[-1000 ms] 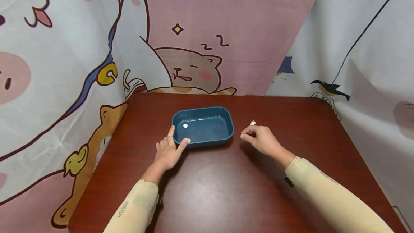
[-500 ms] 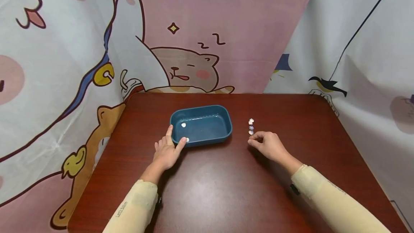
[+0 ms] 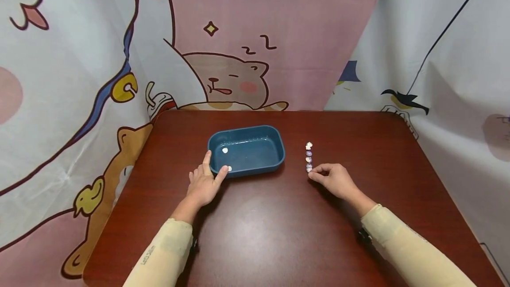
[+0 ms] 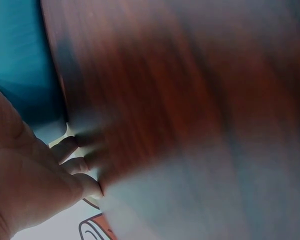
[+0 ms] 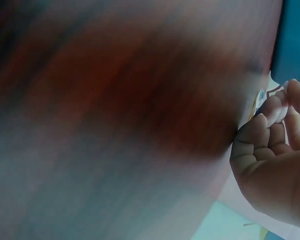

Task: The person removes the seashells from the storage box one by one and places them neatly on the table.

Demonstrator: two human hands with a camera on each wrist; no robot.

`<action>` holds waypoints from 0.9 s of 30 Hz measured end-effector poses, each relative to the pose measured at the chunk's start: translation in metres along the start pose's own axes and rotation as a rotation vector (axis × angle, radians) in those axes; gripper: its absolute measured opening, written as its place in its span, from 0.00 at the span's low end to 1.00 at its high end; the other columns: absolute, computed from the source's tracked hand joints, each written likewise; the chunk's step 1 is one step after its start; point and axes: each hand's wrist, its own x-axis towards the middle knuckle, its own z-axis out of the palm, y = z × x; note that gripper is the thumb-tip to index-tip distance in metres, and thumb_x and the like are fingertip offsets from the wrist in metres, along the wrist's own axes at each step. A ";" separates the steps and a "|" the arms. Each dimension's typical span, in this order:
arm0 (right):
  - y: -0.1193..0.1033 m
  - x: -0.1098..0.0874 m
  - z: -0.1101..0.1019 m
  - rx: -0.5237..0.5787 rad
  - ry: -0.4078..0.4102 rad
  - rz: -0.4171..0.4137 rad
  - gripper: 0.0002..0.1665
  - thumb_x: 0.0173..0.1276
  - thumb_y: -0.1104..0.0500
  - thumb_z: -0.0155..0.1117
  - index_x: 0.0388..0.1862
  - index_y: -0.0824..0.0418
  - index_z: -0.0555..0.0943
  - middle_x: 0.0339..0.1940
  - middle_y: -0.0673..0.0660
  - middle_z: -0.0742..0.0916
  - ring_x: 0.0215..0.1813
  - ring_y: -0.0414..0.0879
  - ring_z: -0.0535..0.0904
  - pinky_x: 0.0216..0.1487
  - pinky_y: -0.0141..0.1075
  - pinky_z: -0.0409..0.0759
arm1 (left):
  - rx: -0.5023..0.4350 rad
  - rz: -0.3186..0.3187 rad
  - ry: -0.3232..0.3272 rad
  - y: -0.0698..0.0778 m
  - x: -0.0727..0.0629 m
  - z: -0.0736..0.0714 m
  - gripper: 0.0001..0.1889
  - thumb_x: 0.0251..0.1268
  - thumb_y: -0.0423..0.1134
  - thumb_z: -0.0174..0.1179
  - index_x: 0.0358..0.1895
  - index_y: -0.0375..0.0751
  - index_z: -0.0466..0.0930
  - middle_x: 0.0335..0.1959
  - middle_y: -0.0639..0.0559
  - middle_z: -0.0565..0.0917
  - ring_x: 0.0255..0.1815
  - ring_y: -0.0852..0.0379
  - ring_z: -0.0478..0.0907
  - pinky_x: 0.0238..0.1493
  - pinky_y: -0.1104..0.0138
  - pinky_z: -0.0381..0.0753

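Observation:
A dark blue rectangular tray point(image 3: 251, 173) stands on the table; two small white pieces point(image 3: 225, 150) lie inside its left end. My left hand point(image 3: 202, 185) rests on the tray's near left corner, its index finger along the left side and its thumb on the near rim. To the right of the tray runs a short row of small white and purplish pieces point(image 3: 308, 153) that look like shells. My right hand point(image 3: 334, 180) pinches at the near end of this row with thumb and index finger, on a tiny shell-like piece mostly hidden by the fingertips.
The dark red wooden table point(image 3: 255, 234) has rounded far corners. A printed cartoon cloth point(image 3: 303, 34) hangs behind it and along both sides. Both wrist views are partly blurred by the nearby tabletop.
My right hand has moved from beside the tray to the near end of the row, showing more pieces of it. My left hand stays on the tray; the head view has shifted slightly.

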 end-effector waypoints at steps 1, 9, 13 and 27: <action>0.000 0.000 0.000 0.006 -0.001 0.003 0.07 0.71 0.50 0.77 0.39 0.51 0.94 0.37 0.49 0.94 0.40 0.42 0.82 0.45 0.35 0.78 | -0.003 0.002 -0.001 0.000 0.000 0.000 0.52 0.76 0.80 0.37 0.89 0.57 0.27 0.82 0.29 0.60 0.85 0.29 0.53 0.85 0.31 0.36; 0.002 0.003 0.000 0.020 -0.005 0.019 0.08 0.70 0.51 0.78 0.39 0.54 0.94 0.36 0.50 0.94 0.40 0.42 0.82 0.44 0.32 0.77 | 0.006 0.006 0.008 -0.001 0.001 0.000 0.51 0.77 0.79 0.37 0.88 0.57 0.28 0.81 0.28 0.61 0.84 0.29 0.54 0.85 0.31 0.38; 0.003 0.004 0.002 0.008 -0.020 0.032 0.09 0.69 0.52 0.79 0.39 0.56 0.93 0.32 0.50 0.93 0.36 0.40 0.81 0.40 0.32 0.77 | 0.001 0.003 0.005 0.000 0.000 0.000 0.51 0.77 0.78 0.38 0.89 0.56 0.28 0.81 0.28 0.61 0.84 0.29 0.54 0.85 0.31 0.37; -0.003 0.008 0.011 -0.075 -0.031 0.051 0.10 0.68 0.53 0.79 0.32 0.57 0.89 0.26 0.48 0.90 0.30 0.38 0.80 0.37 0.36 0.77 | 0.010 0.017 0.027 0.000 0.000 0.000 0.51 0.77 0.78 0.39 0.89 0.54 0.30 0.80 0.28 0.62 0.83 0.29 0.56 0.84 0.29 0.39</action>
